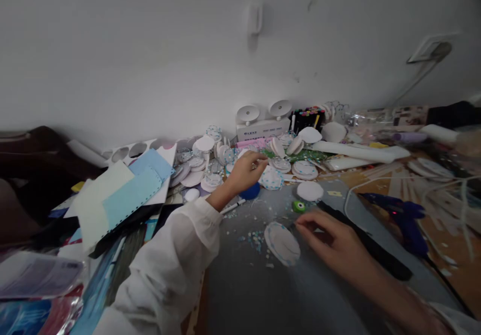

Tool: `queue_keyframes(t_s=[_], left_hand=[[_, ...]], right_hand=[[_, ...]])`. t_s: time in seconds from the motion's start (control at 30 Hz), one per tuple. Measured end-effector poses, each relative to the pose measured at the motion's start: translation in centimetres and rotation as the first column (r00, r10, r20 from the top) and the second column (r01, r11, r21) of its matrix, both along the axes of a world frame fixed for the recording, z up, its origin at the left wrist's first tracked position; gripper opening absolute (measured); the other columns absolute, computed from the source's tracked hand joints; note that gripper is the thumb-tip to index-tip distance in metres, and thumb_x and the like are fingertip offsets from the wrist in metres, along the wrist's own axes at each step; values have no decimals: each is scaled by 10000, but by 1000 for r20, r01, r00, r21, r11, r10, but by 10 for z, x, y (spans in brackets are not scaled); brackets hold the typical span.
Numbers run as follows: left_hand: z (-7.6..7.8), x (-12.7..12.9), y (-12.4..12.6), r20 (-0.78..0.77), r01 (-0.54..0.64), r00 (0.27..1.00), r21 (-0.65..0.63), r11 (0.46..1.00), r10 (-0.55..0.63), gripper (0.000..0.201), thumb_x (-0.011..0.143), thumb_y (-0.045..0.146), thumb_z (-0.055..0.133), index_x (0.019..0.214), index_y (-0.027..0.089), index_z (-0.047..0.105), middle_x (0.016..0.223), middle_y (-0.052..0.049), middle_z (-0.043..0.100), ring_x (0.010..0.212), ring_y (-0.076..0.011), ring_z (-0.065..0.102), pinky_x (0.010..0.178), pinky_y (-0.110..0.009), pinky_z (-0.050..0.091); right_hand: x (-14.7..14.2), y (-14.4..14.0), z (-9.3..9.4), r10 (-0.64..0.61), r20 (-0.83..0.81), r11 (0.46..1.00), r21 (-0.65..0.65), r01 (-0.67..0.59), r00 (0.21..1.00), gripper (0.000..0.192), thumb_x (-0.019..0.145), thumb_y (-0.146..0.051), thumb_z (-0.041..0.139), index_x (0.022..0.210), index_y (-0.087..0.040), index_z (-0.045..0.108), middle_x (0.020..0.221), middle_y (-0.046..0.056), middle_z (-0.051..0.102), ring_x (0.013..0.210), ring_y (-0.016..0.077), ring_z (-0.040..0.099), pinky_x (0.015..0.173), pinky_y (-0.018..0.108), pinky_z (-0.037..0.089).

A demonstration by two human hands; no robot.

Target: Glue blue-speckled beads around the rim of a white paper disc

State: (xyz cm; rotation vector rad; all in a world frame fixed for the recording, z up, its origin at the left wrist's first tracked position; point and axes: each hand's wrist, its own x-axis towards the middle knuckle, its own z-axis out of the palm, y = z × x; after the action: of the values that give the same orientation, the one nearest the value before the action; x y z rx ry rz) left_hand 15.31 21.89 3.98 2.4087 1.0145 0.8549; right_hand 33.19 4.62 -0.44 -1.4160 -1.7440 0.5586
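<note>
Overhead, the head view shows a grey mat point(240, 295) on a cluttered table, and all places below are given relative to it.

Left hand point(246, 172): reached past the mat's far edge, fingers pinched together on something small at the fingertips; the item is too small to identify. A white sleeve point(176, 255) covers the forearm. A blue cap point(250, 191) lies just under the hand at the mat's far edge, and a dotted disc point(271, 179) lies just beside the fingertips.

Right hand point(332, 240): resting on the mat's right part, fingers curled loosely and holding nothing, fingertips just beside a white disc point(282, 244) with a blue-speckled rim. That disc lies flat near the mat's middle, with blue and white crumbs scattered to its left.

Other items: a plain disc point(309, 191) and a green bead point(299, 206) lie on the mat's far right part. A blue glue gun point(404, 220) lies off the mat's right edge. A heap of discs point(199, 167) sits beyond the far edge, and a white box point(263, 128) behind it carries blue lettering, too blurred to read. Marker pens point(308, 117) stand beside the box. Blue paper point(130, 195) lies off the left edge.
</note>
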Motion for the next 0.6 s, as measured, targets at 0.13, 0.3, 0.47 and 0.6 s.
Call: queue_keyframes(t_s=[0.13,0.3,0.47,0.6], left_hand=[[11,-33,-54,36,77,997,-371,925,-68,309,848,347,619,1064,126,636,1051,-109,672,868,-184,629,767,-301,509],[-10,-85,-135,225,143,973,-766,627,52,370,802,361,637,1092,138,580,1037,-102,629,789,-174,634,680,-306,529],[-38,-127,-176,302,106,915,-819,563,267,276,780,329,680,994,163,630,1002,-62,639,885,-181,622,750,-292,512],[-53,-143,-186,301,44,897,-789,613,323,270,763,327,719,978,174,661,1022,-60,660,975,-202,611,853,-312,485]], right_hand=[[-18,-1,1,27,11,997,66,-27,1000,118,902,-234,518,842,-203,615,789,20,614,669,131,609,572,230,502],[-48,-7,3,156,43,978,134,-160,987,110,923,-208,502,875,-198,600,805,23,593,711,129,599,615,230,497],[-34,-7,-2,234,224,931,229,-285,946,155,944,-169,458,1023,-207,586,908,38,630,844,152,614,772,277,501],[17,10,-29,105,597,901,280,-330,795,263,882,-108,454,1098,-160,596,1066,112,621,1020,253,575,900,410,466]])
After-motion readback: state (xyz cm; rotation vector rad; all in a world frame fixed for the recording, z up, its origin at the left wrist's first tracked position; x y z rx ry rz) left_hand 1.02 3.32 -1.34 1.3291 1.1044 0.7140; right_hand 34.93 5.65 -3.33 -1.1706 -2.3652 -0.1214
